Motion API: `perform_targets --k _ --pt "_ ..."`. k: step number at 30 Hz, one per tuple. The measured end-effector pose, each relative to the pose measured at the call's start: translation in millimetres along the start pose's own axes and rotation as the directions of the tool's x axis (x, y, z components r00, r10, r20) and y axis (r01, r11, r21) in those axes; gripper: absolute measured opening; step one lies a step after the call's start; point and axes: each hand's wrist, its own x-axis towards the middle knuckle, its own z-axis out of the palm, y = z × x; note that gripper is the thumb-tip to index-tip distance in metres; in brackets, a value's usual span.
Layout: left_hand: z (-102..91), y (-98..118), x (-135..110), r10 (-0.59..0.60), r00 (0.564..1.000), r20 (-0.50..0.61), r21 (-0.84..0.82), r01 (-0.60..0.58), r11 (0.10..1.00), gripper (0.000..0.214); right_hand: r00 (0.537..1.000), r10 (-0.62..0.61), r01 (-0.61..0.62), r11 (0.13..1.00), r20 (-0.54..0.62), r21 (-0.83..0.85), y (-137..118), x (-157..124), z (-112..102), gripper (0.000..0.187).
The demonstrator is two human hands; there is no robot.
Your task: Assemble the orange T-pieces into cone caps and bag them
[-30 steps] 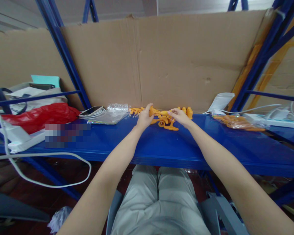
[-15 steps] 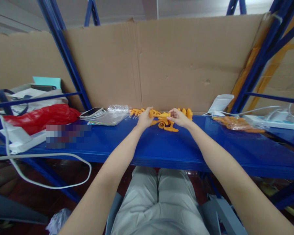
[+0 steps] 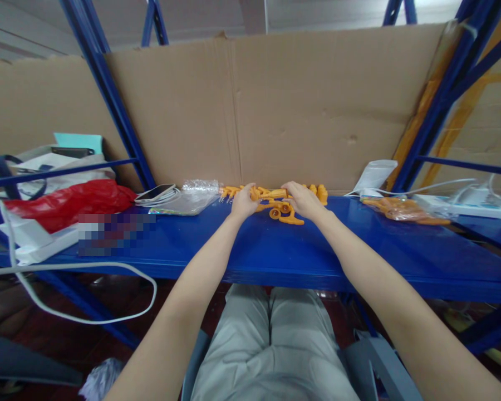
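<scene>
A yellow-orange plastic part (image 3: 275, 194) spans the gap between my hands over the blue shelf. My left hand (image 3: 244, 203) is closed round its left end. At its right end, the bent fingers of my right hand (image 3: 303, 199) close on the part; their tips are partly hidden. Just below lie more yellow plastic pieces, among them ring-shaped cups (image 3: 274, 213) and a curved, hook-like piece (image 3: 291, 219). Thin branched yellow pieces (image 3: 229, 192) rest behind my left hand. Stubby yellow pieces (image 3: 320, 192) stand beyond my right hand.
The blue shelf (image 3: 275, 253) is backed by cardboard (image 3: 292, 111). To the left are a phone (image 3: 158, 192), a clear plastic bag (image 3: 192, 203), a red bag (image 3: 75, 203) and a white cable (image 3: 108, 319). Bagged yellow parts (image 3: 404, 210) and a power strip (image 3: 463, 206) lie right.
My right hand has turned further over the part, its back now showing more. The held part looks more level between my hands. My left hand has barely moved.
</scene>
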Motion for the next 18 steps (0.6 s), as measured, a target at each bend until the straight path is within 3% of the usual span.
perform_targets --k 6,10,13,18 --pt "2.9 -6 4 -0.007 0.997 0.08 -0.056 0.011 0.998 0.058 1.0 -0.017 0.017 0.999 0.017 -0.04 0 0 -1 0.029" --pt "-0.7 -1 -4 0.014 0.999 0.047 0.041 -0.016 0.999 0.061 0.992 0.124 -0.124 0.98 0.013 0.153 8 -3 7 0.033" --pt "-1.6 1 -9 0.084 0.996 0.015 0.079 -0.085 0.993 0.059 0.965 0.263 -0.254 0.898 0.026 0.359 14 -4 15 0.033" --pt "0.9 -2 -9 0.093 0.996 -0.012 0.05 -0.092 0.995 0.057 0.903 0.391 -0.418 0.707 0.178 0.571 17 -2 19 0.016"
